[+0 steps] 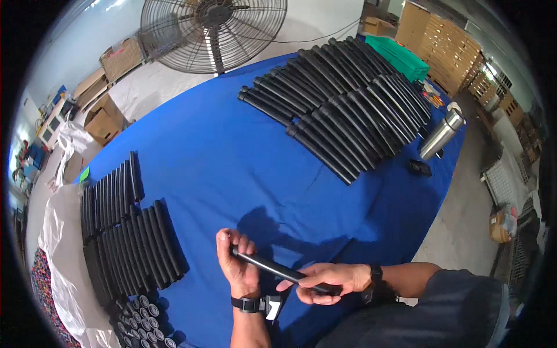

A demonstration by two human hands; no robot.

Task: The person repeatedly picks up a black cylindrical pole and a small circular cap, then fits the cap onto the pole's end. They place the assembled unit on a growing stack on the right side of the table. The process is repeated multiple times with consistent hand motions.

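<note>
A slim black tube [271, 267] is held slantwise above the blue tablecloth, its left end higher than its right. My left hand [237, 264] is closed around the tube's upper left end, fingers curled over it. My right hand [333, 281] grips the lower right end, thumb along the top and fingers beneath. On the left side of the table lie two rows of black tubes [142, 249], side by side. Just below them stands a cluster of round black caps or tube ends [145, 319] with pale rings.
Many longer black tubes with collared ends [348, 110] cover the far right of the table. Near them are a green crate [400, 57], a steel bottle [442, 136] lying tilted and a small black object [419, 168]. A large fan [214, 35] stands behind the far edge.
</note>
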